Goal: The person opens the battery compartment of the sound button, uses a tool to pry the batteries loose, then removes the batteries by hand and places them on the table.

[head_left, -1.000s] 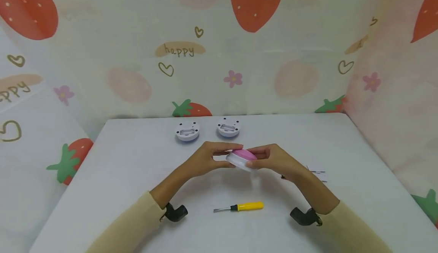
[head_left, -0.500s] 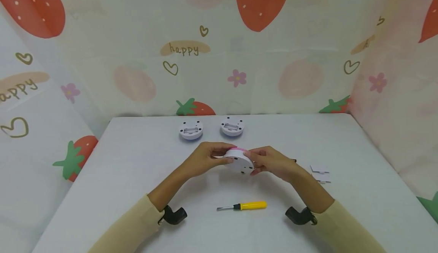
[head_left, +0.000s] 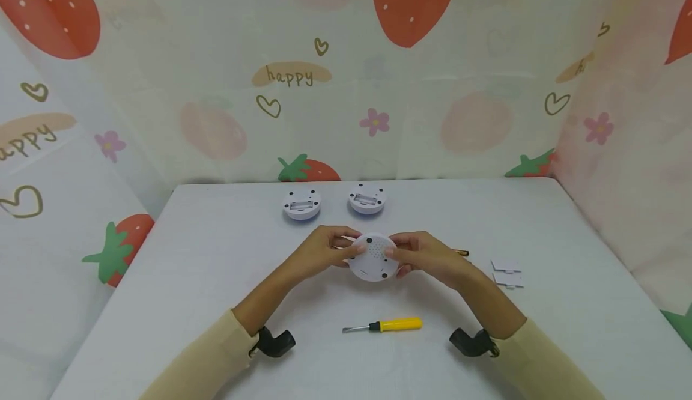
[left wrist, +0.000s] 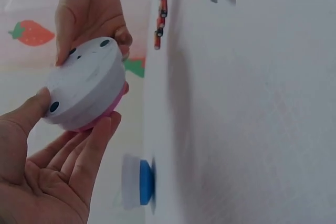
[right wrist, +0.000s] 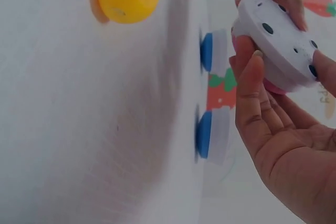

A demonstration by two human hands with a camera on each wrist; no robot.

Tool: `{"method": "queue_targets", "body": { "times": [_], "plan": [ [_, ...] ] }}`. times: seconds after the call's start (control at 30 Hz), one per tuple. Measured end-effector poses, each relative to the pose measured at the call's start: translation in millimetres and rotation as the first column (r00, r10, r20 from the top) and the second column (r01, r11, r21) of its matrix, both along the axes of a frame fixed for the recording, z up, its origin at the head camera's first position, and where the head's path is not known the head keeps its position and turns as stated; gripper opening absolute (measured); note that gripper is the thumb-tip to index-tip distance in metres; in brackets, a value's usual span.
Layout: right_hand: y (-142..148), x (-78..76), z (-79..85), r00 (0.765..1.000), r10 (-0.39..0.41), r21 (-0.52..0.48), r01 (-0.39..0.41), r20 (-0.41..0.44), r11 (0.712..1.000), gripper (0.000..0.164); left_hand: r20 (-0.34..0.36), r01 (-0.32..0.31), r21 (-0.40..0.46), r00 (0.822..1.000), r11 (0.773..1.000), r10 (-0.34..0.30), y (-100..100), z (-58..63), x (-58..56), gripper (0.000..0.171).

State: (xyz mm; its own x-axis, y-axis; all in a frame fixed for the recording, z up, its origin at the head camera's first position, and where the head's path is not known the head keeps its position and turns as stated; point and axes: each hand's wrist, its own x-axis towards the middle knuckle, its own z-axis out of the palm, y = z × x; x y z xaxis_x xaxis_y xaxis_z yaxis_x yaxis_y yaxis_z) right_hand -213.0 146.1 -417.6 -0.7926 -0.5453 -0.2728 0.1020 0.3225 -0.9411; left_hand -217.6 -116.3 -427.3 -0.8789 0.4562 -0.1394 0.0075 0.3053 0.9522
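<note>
Both hands hold a round white sound button [head_left: 372, 272] above the middle of the table. Its flat underside, with dark screw holes or feet and a patch of small speaker holes, faces the head camera. The pink top [left wrist: 86, 125] shows below it in the left wrist view. My left hand [head_left: 316, 253] grips the left edge, thumb on the underside and fingers beneath. My right hand [head_left: 430, 254] grips the right edge in the same way. A yellow-handled screwdriver [head_left: 399, 325] lies on the table in front of the hands.
Two more white buttons, left [head_left: 301, 208] and right [head_left: 366, 202], lie upside down at the back, their battery bays uncovered, blue tops below. Two small white covers [head_left: 507, 280] lie at right. Several batteries [left wrist: 160, 22] stand in a row near the right hand, mostly hidden in the head view.
The hands have turned the button over: its pink top faced up a second ago, and its underside now faces the head camera. Both hands keep their hold. The screwdriver has stayed put.
</note>
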Motion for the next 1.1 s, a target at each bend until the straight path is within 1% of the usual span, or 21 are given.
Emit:
{"method": "queue_targets", "body": {
  "times": [0.07,0.13,0.2,0.23,0.33,0.43,0.5,0.57,0.63,0.73,0.9,1.1],
  "plan": [
    [-1,-1.0,-1.4,1.0,-0.016,0.0,0.016,0.008,1.0,0.052,0.026,0.012,0.016,1.0,1.0,-0.012,0,-1.3,-0.2,0.045],
    [-1,-2.1,-2.9,0.999,-0.028,-0.004,0.028,0.018,1.0,0.05,0.033,0.035,0.033,0.999,0.999,-0.036,-2,-3.1,0.0,0.047],
    [-2,-3.1,-4.2,0.999,-0.034,-0.013,0.035,0.028,0.999,0.047,0.024,0.072,0.04,0.997,0.997,-0.073,-4,-4.5,1.0,0.052],
    [-2,-3.7,-4.7,0.999,-0.029,-0.02,0.03,0.03,0.999,0.046,0.009,0.099,0.042,0.995,0.994,-0.099,-6,-5.8,1.4,0.056],
    [-3,-5.5,-5.7,0.999,-0.02,-0.043,0.022,0.045,0.999,0.043,-0.074,0.172,0.026,0.983,0.985,-0.17,-11,-9.5,3.1,0.076],
    [-3,-7.0,-6.3,0.997,-0.02,-0.055,0.024,0.073,0.998,0.043,-0.189,0.223,-0.001,0.957,0.975,-0.219,-13,-14.4,3.9,0.095],
    [-4,-7.8,-6.7,0.995,-0.025,-0.058,0.03,0.092,0.998,0.043,-0.241,0.238,0.005,0.943,0.971,-0.23,-11,-17.2,3.9,0.1],
    [-5,-8.4,-7.3,0.994,-0.022,-0.056,0.028,0.104,0.998,0.045,-0.28,0.25,0.016,0.931,0.968,-0.236,-8,-20.6,3.4,0.101],
    [-7,-9.2,-8.4,0.993,-0.023,-0.051,0.029,0.115,0.998,0.045,-0.283,0.251,0.045,0.931,0.967,-0.229,-6,-24.0,3.2,0.101],
    [-9,-10.1,-11.5,0.991,-0.021,-0.046,0.028,0.131,0.999,0.047,-0.269,0.243,0.084,0.939,0.966,-0.213,-3,-27.3,3.5,0.1],
    [-12,-10.4,-15.7,0.988,-0.022,-0.039,0.029,0.153,0.999,0.047,-0.21,0.224,0.139,0.959,0.965,-0.192,-3,-31.2,3.9,0.096],
    [-13,-10.3,-18.9,0.987,0.008,-0.049,0.0,0.162,0.999,0.04,-0.124,0.19,0.177,0.978,0.966,-0.169,-7,-39.4,3.6,0.094]
  ]
}}
